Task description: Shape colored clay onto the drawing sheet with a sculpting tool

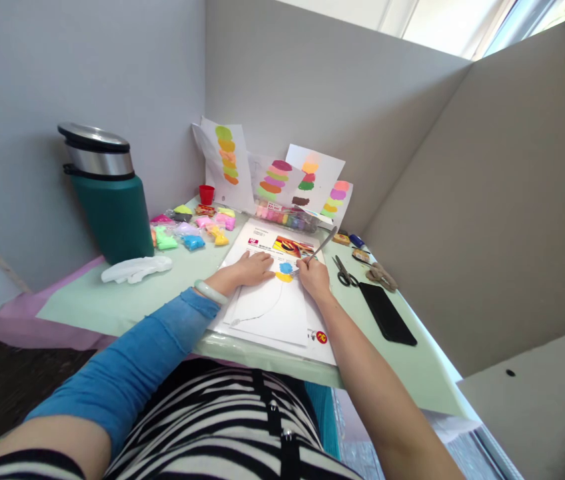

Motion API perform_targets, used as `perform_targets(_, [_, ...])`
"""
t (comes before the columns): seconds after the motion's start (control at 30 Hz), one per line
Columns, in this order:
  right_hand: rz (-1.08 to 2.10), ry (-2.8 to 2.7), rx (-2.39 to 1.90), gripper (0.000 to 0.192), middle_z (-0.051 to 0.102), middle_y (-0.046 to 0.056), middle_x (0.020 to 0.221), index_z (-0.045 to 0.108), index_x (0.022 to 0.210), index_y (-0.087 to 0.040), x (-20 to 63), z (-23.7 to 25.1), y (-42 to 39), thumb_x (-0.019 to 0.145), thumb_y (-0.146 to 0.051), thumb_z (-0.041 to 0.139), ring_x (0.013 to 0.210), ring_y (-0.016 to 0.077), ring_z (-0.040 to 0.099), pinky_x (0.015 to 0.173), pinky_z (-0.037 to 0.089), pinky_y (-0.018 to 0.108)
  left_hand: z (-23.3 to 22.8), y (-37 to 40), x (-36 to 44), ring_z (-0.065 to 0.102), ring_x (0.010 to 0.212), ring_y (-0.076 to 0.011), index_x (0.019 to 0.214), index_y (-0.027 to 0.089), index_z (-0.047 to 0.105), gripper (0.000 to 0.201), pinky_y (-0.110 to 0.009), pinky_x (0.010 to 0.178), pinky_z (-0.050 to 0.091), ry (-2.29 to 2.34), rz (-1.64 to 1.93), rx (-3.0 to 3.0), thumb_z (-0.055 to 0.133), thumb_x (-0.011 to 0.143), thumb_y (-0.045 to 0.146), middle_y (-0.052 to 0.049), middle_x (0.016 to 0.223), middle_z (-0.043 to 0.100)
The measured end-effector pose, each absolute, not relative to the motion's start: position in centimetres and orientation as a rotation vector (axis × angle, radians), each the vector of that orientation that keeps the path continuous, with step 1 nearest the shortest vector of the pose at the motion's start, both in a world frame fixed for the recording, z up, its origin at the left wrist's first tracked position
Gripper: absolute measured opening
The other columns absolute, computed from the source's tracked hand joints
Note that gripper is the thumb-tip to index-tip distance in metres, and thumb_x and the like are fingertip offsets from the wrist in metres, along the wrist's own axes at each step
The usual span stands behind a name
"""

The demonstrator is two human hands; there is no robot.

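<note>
Head view, right hand (pixel 314 275) gripping fork (pixel 316 253) — tines hidden

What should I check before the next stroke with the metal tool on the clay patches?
1. Right hand grips the metal tool: ok.
2. Tool tip meets the clay by the blue patch and yellow patch: cannot tell, too small.
3. Left hand lies flat on the white sheet, holding it: ok.
4. Scissors and black phone lie apart from the sheet: ok.
5. Spare clay bags sit beyond the sheet, by the green flask: ok.
</note>
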State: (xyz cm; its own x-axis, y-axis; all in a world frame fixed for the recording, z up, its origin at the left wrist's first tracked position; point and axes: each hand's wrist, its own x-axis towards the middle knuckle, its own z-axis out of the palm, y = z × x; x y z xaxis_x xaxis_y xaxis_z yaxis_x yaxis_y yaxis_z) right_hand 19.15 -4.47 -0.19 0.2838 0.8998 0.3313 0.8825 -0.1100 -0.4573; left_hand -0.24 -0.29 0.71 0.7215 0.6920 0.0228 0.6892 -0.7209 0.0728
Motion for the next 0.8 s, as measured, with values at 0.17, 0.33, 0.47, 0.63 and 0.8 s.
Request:
perform_targets(0.17, [0.046, -1.624, -1.964, 0.028, 0.067, 0.005, 0.08, 0.065, 0.086, -0.019, 19.0, -0.22, -4.56, 0.085, -0.036, 0.042, 0.078, 0.0163, 0.06, 0.069, 0.038, 0.022, 0.8, -0.38, -0.26, 0.024, 0.132, -0.0242, 0.132, 0.018, 0.035, 0.049, -0.053, 0.104, 0.018, 1.147, 0.082, 2.865, 0.028, 0.091, 0.044, -0.012, 0.144, 0.03])
perform_targets(0.33, [0.008, -1.615, -1.995, 0.03, 0.067, 0.006, 0.083, 0.065, 0.088, -0.019, 19.12, -0.28, -4.5, 0.085, -0.036, 0.04, 0.08, 0.0175, 0.06, 0.069, 0.038, 0.023, 0.79, -0.37, -0.26, 0.023, 0.133, -0.0239, 0.133, 0.019, 0.035, 0.049, -0.052, 0.105, 0.017, 1.154, 0.065, 2.858, 0.028, 0.091, 0.044, -0.012, 0.145, 0.029])
perform_targets(0.47, [-0.022, -1.606, -2.035, 0.031, 0.068, 0.007, 0.084, 0.065, 0.089, -0.018, 19.22, -0.29, -4.45, 0.085, -0.036, 0.039, 0.08, 0.0182, 0.06, 0.068, 0.038, 0.024, 0.7, -0.29, -0.25, 0.022, 0.133, -0.0239, 0.133, 0.019, 0.034, 0.05, -0.052, 0.105, 0.017, 1.153, 0.064, 2.853, 0.027, 0.091, 0.045, -0.012, 0.145, 0.029])
perform_targets(0.63, [-0.038, -1.595, -2.069, 0.033, 0.067, 0.007, 0.085, 0.065, 0.09, -0.019, 19.26, -0.2, -4.52, 0.086, -0.038, 0.037, 0.081, 0.0183, 0.06, 0.069, 0.039, 0.024, 0.74, -0.32, -0.26, 0.022, 0.133, -0.0238, 0.133, 0.02, 0.034, 0.049, -0.051, 0.105, 0.016, 1.153, 0.072, 2.849, 0.028, 0.091, 0.045, -0.012, 0.145, 0.029])
perform_targets(0.8, [-0.028, -1.578, -2.078, 0.034, 0.067, 0.007, 0.085, 0.064, 0.092, -0.019, 19.27, -0.15, -4.58, 0.087, -0.038, 0.036, 0.083, 0.018, 0.06, 0.071, 0.04, 0.024, 0.75, -0.31, -0.27, 0.023, 0.133, -0.024, 0.133, 0.019, 0.034, 0.05, -0.051, 0.105, 0.017, 1.153, 0.07, 2.854, 0.028, 0.091, 0.045, -0.012, 0.145, 0.029])
